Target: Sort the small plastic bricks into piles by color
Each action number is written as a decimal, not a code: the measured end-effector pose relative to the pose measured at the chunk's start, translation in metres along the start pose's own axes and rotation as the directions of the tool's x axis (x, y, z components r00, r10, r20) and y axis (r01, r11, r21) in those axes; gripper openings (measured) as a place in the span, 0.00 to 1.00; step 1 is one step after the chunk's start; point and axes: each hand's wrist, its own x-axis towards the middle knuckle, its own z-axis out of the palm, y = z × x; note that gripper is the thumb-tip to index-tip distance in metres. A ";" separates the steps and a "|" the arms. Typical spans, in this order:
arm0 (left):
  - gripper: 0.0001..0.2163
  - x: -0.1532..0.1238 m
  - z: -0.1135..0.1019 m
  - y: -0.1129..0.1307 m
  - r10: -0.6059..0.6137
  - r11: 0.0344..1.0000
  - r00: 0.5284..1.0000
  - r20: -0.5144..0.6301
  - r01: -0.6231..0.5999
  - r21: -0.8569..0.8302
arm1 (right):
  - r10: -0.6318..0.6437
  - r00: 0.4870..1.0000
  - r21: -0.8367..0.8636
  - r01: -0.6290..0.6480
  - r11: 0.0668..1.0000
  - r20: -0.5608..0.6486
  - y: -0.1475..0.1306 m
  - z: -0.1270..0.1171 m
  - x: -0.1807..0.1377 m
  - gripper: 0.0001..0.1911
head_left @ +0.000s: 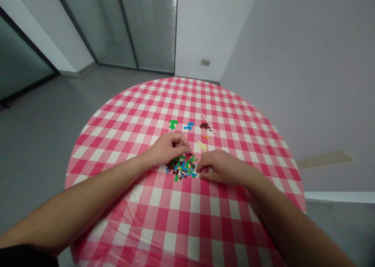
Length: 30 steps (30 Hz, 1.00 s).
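A mixed pile of small toy bricks [183,168] in green, blue, brown and yellow lies on the checked tablecloth between my hands. Over its upper left edge, my left hand [168,148] has thumb and fingers drawn together; a small dark piece shows by the thumb tip, but I cannot tell if it is held. My right hand [218,167] touches down at the pile's right side, fingertips curled and closed, with whatever is in them hidden. Beyond the hands lie sorted groups: green bricks [173,124], blue bricks [189,126], brown bricks [204,126], a few yellow bricks [206,137] and cream bricks [202,146].
The round table [187,208] has a red and white checked cover, wrinkled at the near left. Behind it stand a glass partition [146,29] with blinds and a plain wall [307,64] on the right. A wall socket [205,62] is at the back.
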 end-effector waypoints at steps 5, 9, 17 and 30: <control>0.06 0.000 0.000 0.000 -0.004 1.000 1.000 -0.003 0.004 0.002 | -0.009 1.000 -0.031 0.009 0.999 0.002 -0.004 0.001 0.000 0.09; 0.06 0.000 0.001 0.000 0.003 1.000 1.000 -0.003 -0.003 -0.016 | -0.012 1.000 -0.036 0.012 0.999 0.004 -0.003 0.003 0.000 0.12; 0.07 0.001 0.001 -0.002 0.016 1.000 1.000 -0.003 -0.016 -0.003 | 0.033 0.999 -0.053 -0.033 0.998 -0.011 -0.003 0.003 0.000 0.11; 0.06 0.001 0.000 -0.002 0.013 1.000 1.000 0.002 -0.013 0.001 | -0.051 0.989 0.004 0.052 0.999 -0.142 -0.007 0.001 -0.001 0.08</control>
